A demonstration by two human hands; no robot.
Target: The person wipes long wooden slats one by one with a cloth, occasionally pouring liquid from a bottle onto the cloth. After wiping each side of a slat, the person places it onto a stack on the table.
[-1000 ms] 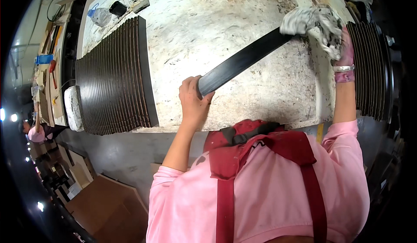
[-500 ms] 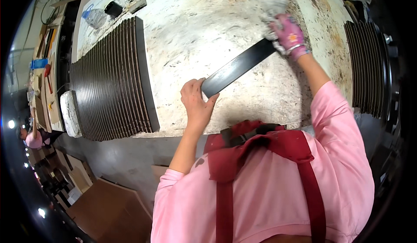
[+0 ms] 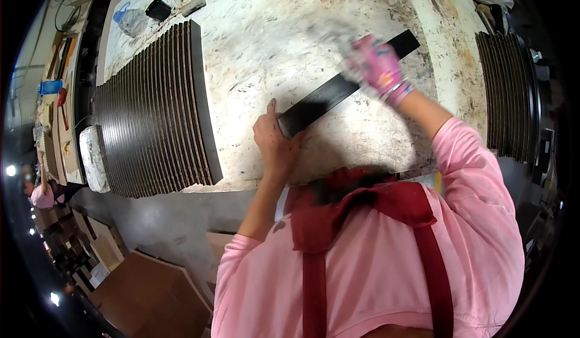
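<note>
A long flat black board [image 3: 320,103] lies at a slant on the stained white worktable [image 3: 248,54]. Its near left end sits between the thumb and fingers of my bare left hand [image 3: 277,141], whose index finger points away along the table. My right hand [image 3: 376,66], in a pink patterned glove, is over the farther half of the board, closed on a whitish cloth [image 3: 338,42]. Motion smears the cloth and the gloved fingertips. Beyond that hand the board's far end shows bare.
To the left, many dark boards stand on edge in a row [image 3: 154,117], beside a white wrapped block [image 3: 92,156]. Another such row [image 3: 507,96] is at the right. A clear plastic bottle [image 3: 131,22] and a black cup [image 3: 159,9] sit far left. Another person [image 3: 43,196] is in the left background.
My right hand has moved with the cloth from the board's far end back toward its middle, uncovering that end. My left hand stays at the near end, its index finger now stretched out.
</note>
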